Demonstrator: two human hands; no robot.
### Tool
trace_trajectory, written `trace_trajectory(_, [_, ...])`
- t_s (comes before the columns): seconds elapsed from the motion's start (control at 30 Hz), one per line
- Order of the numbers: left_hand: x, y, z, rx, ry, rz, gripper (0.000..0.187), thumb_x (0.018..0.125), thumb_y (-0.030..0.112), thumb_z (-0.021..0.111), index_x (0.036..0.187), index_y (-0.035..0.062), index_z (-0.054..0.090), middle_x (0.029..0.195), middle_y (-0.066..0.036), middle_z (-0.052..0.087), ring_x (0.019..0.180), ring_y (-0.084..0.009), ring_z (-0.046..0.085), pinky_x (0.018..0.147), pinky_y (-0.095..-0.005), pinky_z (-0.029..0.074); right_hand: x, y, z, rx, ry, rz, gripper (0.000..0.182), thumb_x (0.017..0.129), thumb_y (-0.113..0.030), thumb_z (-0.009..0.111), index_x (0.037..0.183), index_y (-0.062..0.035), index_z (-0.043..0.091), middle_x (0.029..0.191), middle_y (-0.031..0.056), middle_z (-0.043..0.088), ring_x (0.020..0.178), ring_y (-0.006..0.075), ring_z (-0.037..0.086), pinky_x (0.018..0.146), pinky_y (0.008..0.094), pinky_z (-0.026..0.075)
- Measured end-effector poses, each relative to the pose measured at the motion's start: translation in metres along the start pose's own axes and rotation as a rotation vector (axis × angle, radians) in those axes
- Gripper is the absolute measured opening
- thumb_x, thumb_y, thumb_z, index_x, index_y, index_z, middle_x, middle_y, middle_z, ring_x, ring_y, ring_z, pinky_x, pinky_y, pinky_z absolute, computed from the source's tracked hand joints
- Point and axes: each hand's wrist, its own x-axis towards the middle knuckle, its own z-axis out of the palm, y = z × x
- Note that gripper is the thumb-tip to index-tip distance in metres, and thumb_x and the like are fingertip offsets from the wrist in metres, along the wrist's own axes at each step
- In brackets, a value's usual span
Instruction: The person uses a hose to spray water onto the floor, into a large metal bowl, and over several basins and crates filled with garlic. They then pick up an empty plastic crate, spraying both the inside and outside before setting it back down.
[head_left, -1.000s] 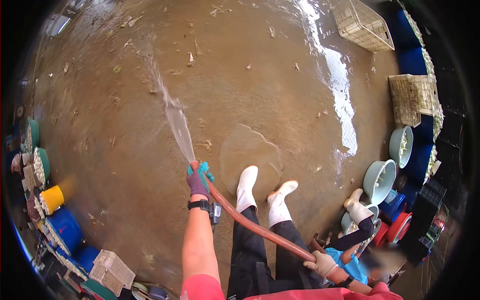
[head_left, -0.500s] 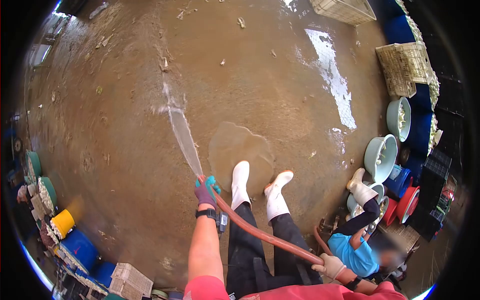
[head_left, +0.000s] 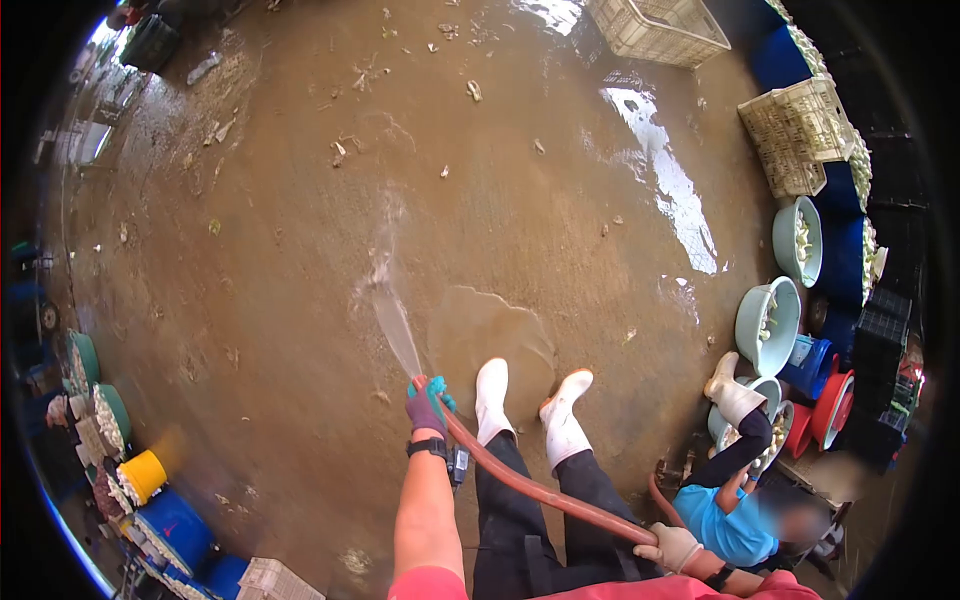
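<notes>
My left hand [head_left: 430, 402], in a purple and teal glove, is wrapped round the front end of a reddish hose [head_left: 520, 482]. Water [head_left: 397, 328] sprays from its mouth onto the wet brown floor [head_left: 300, 290]. Farther back along the same hose, my right hand [head_left: 672, 548], in a pale glove, grips it near my right hip. Between the two hands the hose crosses in front of my dark trousers. My white boots [head_left: 491, 392] stand at the edge of a shallow puddle [head_left: 495, 335].
At the right, a person in a blue shirt [head_left: 735, 525] sits beside basins [head_left: 768, 325] of pale produce. Cream crates [head_left: 785, 140] stand farther up that side. A yellow bucket [head_left: 143, 476] and blue drums [head_left: 172, 530] line the lower left. Scraps [head_left: 473, 91] dot the floor.
The view has shifted, so floor and containers appear lower. The hose mouth and spray now appear slightly farther right and lower, with the spray shorter. Both hands keep hold of the hose.
</notes>
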Motion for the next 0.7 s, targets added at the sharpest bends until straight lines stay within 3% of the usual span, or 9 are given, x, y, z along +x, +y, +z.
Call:
trace_trajectory(0.3, [0.007,0.120,0.076,0.077,-0.081,0.188,0.021,0.073,0.008,0.062,0.088,0.0123,0.049,0.063,-0.002,0.051,0.045,-0.0160,0.049,0.040,-0.0308,0.042,0.035,-0.054,-0.006,0.162,0.176,-0.065,0.058,0.074,-0.059,0.055,0.090,-0.0026,0.055,0.078,0.0212,0.060,0.078,0.0384,0.058,0.069,0.0433,0.045])
trace_trajectory(0.53, [0.028,0.149,0.136,0.188,-0.109,0.196,0.023,0.072,0.011,0.064,0.090,0.0120,0.048,0.064,-0.003,0.051,0.047,-0.0170,0.049,0.041,-0.0315,0.043,0.049,-0.059,-0.031,0.238,0.235,-0.068,0.059,0.075,-0.061,0.052,0.089,-0.0043,0.055,0.079,0.0209,0.061,0.079,0.0382,0.059,0.070,0.0430,0.046])
trace_trajectory(0.6, [0.037,0.155,0.153,0.211,-0.160,0.192,0.025,0.078,0.010,0.059,0.100,0.0133,0.047,0.069,-0.005,0.055,0.046,-0.0174,0.050,0.040,-0.0322,0.043,0.054,-0.055,-0.040,0.267,0.238,-0.072,0.059,0.075,-0.061,0.052,0.089,-0.0044,0.055,0.079,0.0210,0.061,0.079,0.0382,0.059,0.070,0.0431,0.046])
trace_trajectory(0.7, [0.032,0.169,0.190,0.203,-0.136,0.214,0.022,0.077,0.009,0.058,0.096,0.0119,0.048,0.067,-0.005,0.054,0.045,-0.0176,0.050,0.039,-0.0323,0.043,0.063,-0.051,-0.066,0.288,0.229,-0.070,0.058,0.075,-0.061,0.052,0.089,-0.0047,0.056,0.080,0.0210,0.061,0.079,0.0382,0.059,0.070,0.0431,0.046])
